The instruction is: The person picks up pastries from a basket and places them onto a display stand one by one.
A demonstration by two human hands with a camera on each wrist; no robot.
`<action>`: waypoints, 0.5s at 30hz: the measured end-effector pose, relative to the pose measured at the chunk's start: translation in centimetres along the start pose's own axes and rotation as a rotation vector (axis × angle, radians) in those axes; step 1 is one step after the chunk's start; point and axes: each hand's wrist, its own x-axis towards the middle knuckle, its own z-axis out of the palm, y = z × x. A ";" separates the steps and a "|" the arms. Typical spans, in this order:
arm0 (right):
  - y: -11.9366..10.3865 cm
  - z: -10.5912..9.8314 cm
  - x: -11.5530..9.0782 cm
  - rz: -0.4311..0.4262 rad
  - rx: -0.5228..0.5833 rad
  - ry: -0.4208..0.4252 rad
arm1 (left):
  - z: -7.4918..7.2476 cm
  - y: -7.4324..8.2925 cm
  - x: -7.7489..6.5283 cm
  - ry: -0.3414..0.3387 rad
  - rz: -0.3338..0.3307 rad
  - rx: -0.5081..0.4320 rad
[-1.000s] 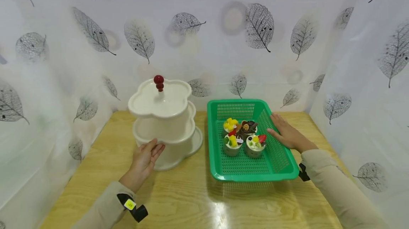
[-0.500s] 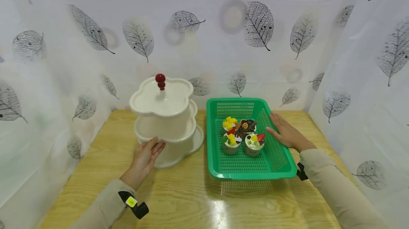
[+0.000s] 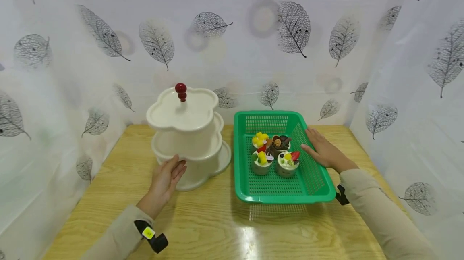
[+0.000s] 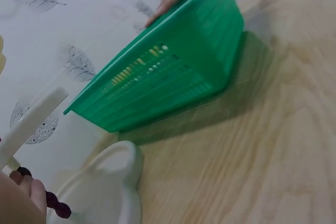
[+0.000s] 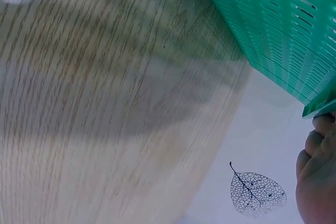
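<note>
A white three-tier cake stand point(image 3: 186, 143) with scalloped trays and a red knob on top stands at the left in the head view. My left hand point(image 3: 163, 179) pinches the front rim of its middle tray, thumb above and fingers below. To the right is a green perforated plastic basket point(image 3: 282, 199). Straight fingers of my right hand point(image 3: 326, 153) rest on the basket's right rim. Inside the basket are several decorated cupcakes, among them a white-topped cupcake point(image 3: 288, 163) with a strawberry piece. Dark red beads point(image 4: 58, 205) on the stand show beside my left fingers.
The wooden table point(image 3: 203, 227) runs back to a pale curtain point(image 3: 235, 66) printed with grey leaves, which also closes in both sides. A narrow strip of table separates the stand's bottom tray point(image 3: 222, 159) from the basket.
The whole head view has shifted slightly upward. Both hands keep their places on the stand and the basket, and the cupcakes stay where they were.
</note>
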 end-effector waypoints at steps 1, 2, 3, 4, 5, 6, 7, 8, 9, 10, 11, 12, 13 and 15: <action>0.0 0.0 0.0 0.001 -0.010 0.000 | 0.0 -0.2 -0.3 -0.005 -0.005 0.034; 0.0 0.0 0.0 0.001 -0.017 0.001 | 0.0 -0.4 -0.6 -0.009 -0.015 0.072; 0.0 0.0 0.0 0.000 -0.019 0.001 | 0.1 -0.7 -1.0 -0.018 -0.022 0.114; 0.0 -0.1 0.0 0.000 -0.021 0.001 | 0.2 -1.0 -1.4 -0.029 -0.027 0.155; 0.0 -0.1 0.0 0.000 -0.024 0.000 | 0.4 -1.3 -1.9 -0.045 -0.029 0.208; 0.0 -0.1 0.0 0.000 -0.022 -0.001 | 0.7 -1.6 -2.3 -0.068 -0.025 0.255; 0.0 -0.1 0.0 0.001 -0.023 -0.002 | 1.0 -2.0 -2.7 -0.094 -0.017 0.299; 0.0 -0.1 0.0 0.000 -0.022 -0.002 | 1.4 -2.3 -3.1 -0.121 -0.001 0.336; 0.1 -0.1 0.0 0.000 -0.020 -0.003 | 1.8 -2.6 -3.4 -0.150 0.021 0.368; 0.1 -0.1 0.0 0.002 -0.020 -0.005 | 2.3 -2.8 -3.7 -0.177 0.045 0.400; 0.1 -0.1 0.0 0.002 -0.019 -0.006 | 2.9 -3.0 -3.8 -0.204 0.071 0.428; 0.1 0.0 0.0 0.003 -0.015 -0.008 | 3.5 -3.2 -3.9 -0.232 0.096 0.443; 0.1 0.0 0.0 0.003 -0.011 -0.009 | 4.1 -3.3 -3.9 -0.255 0.118 0.453; 0.2 0.0 0.0 0.004 -0.002 -0.011 | 5.5 -3.4 -3.6 -0.303 0.156 0.468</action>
